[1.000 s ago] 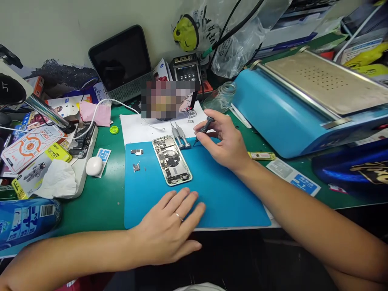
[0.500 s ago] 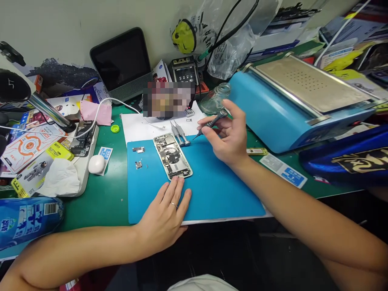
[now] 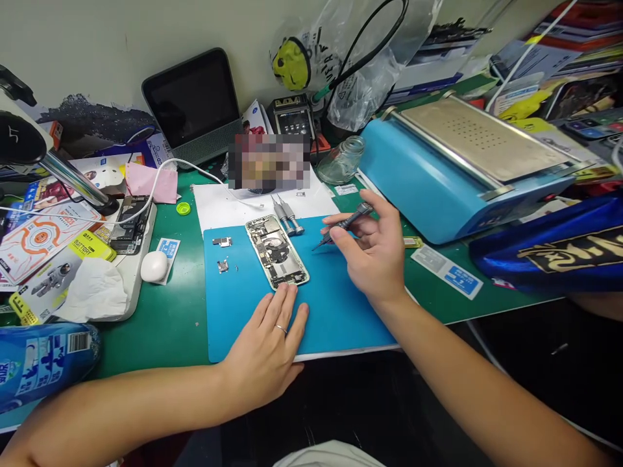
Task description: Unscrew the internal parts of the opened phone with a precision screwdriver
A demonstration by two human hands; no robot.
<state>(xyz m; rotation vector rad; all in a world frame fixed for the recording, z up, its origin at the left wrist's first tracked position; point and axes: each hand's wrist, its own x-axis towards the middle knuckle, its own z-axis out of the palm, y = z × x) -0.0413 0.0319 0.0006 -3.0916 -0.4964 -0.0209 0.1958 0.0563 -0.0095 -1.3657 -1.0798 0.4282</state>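
An opened smartphone [image 3: 277, 250] lies on a blue mat [image 3: 341, 311], its inner parts showing. My left hand [image 3: 270, 334] rests flat on the mat, fingers stretched out, the fingertips at the phone's near end. In my right hand [image 3: 374, 253] is a dark precision screwdriver [image 3: 348, 224], gripped between thumb and fingers, its tip pointing left and down just right of the phone. Two grey screwdrivers [image 3: 288, 217] lie side by side beyond the phone. Left of it sit small phone parts, one a metal-plated piece [image 3: 222, 242] and another a small component [image 3: 222, 266].
A blue machine with a metal plate [image 3: 477, 139] stands at the right. A glass jar [image 3: 343, 161], a dark-screened device [image 3: 195, 104] and a white paper sheet [image 3: 219, 201] are at the back. White earbuds case [image 3: 154, 266] and a blue packet [image 3: 46, 363] lie left.
My right hand has moved slightly nearer and lower with the screwdriver, which now lies at a flatter angle. My left hand stays at the phone. The view has shifted slightly.
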